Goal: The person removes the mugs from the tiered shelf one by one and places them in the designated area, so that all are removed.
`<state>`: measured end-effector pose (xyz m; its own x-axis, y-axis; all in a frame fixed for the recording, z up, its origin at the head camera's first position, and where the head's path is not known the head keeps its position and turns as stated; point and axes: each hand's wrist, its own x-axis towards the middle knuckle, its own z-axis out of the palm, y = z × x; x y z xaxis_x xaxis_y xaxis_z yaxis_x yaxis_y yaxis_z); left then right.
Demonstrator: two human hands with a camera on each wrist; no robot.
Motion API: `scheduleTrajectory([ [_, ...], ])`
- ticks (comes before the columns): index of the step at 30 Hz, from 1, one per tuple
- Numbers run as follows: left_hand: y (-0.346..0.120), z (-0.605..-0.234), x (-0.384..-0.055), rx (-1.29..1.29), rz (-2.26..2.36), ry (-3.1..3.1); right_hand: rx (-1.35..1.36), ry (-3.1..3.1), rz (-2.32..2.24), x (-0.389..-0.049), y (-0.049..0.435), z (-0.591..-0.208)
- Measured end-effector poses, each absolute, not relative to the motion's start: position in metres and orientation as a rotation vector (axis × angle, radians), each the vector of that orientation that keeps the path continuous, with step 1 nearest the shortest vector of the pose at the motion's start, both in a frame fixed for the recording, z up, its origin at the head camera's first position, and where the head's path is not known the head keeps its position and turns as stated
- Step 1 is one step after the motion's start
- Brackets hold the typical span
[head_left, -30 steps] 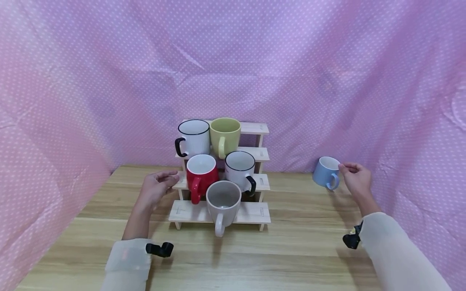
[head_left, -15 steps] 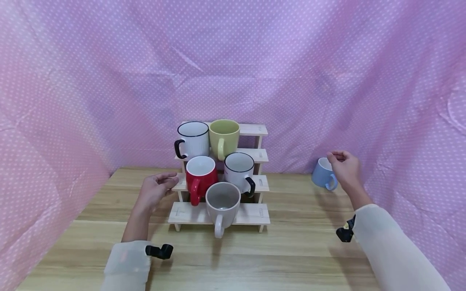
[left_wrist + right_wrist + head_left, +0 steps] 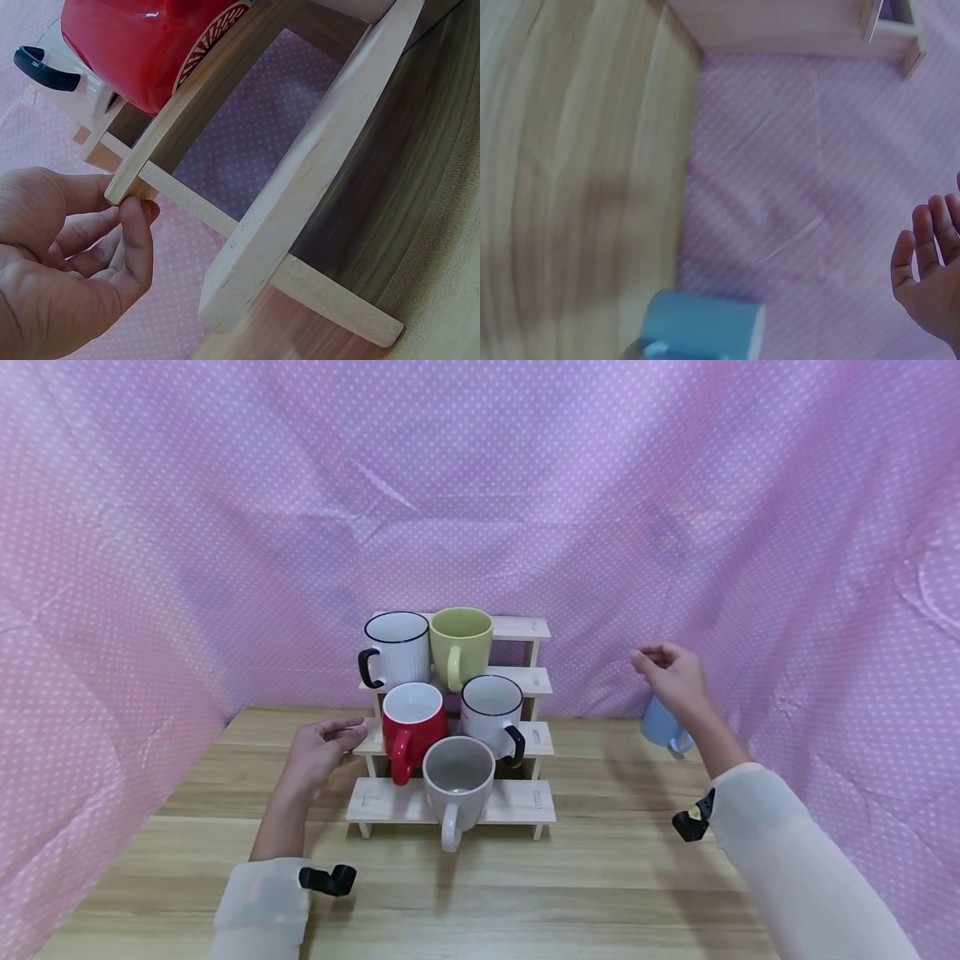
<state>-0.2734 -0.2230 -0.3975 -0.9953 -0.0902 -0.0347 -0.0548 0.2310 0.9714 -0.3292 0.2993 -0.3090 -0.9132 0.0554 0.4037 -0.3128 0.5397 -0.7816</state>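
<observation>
A stepped wooden rack [image 3: 521,800] stands mid-table. My left hand [image 3: 315,760] pinches the left end of one of its shelf boards [image 3: 127,180] between thumb and fingers. My right hand [image 3: 675,681] is raised in the air with nothing in it, fingers relaxed [image 3: 934,274]. Below and behind it, partly hidden in the head view, a light blue mug [image 3: 657,723] stands on the table near the curtain. On the rack are a red mug [image 3: 415,735], a grey mug [image 3: 460,777], a yellow-green mug [image 3: 463,647] and two white mugs with black handles [image 3: 401,652].
A wood-grain table [image 3: 585,877] lies under everything. Pink dotted cloth [image 3: 480,485] hangs behind and at both sides. The mugs on the rack stand close together, and the grey mug's handle juts past the front board.
My right hand has let go of the blue mug and moved left and up, away from it. The blue mug stays put. My left hand keeps its grip on the rack.
</observation>
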Motion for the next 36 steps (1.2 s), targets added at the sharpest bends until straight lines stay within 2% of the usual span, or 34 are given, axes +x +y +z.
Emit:
scheduleTrajectory([
  [13,-0.223,-0.397,-0.273,0.143,-1.921,-2.441,0.449,-2.535,1.256,-0.320,0.239,-0.283],
  [26,-0.222,-0.398,-0.274,0.129,-1.944,-2.419,0.678,-2.528,1.157,-0.304,0.180,-0.275],
  [36,-0.222,-0.396,-0.274,0.140,-1.954,-2.405,0.962,-2.446,1.064,-0.289,0.138,-0.278],
])
